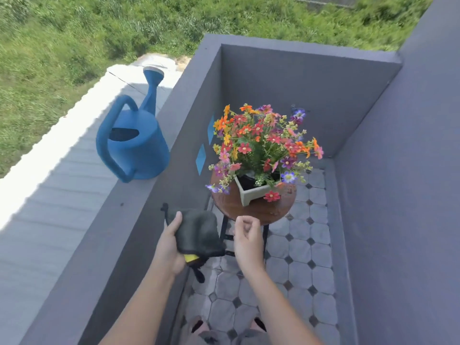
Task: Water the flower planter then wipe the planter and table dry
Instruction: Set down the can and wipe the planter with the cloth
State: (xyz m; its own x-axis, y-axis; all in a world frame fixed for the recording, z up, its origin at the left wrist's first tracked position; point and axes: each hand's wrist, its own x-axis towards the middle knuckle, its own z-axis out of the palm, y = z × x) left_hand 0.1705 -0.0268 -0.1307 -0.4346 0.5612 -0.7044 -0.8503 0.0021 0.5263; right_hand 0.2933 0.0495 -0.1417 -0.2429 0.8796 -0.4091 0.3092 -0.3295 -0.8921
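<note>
A pale square planter (249, 194) full of orange, red, pink and purple flowers (263, 140) stands on a small round brown table (231, 207) in the balcony corner. A blue watering can (135, 143) stands upright on the grey wall ledge, left of the table. My left hand (170, 242) holds a dark folded cloth (199, 235) with a yellow patch, just left of the table's near edge. My right hand (247, 237) hovers beside the cloth with its fingers curled, and nothing is in it.
Grey balcony walls (286, 78) close in the table on the left, back and right. The floor (306, 265) has grey octagonal tiles. The table's black legs (224, 230) show below it. Beyond the ledge (104, 225) lie a corrugated roof and grass.
</note>
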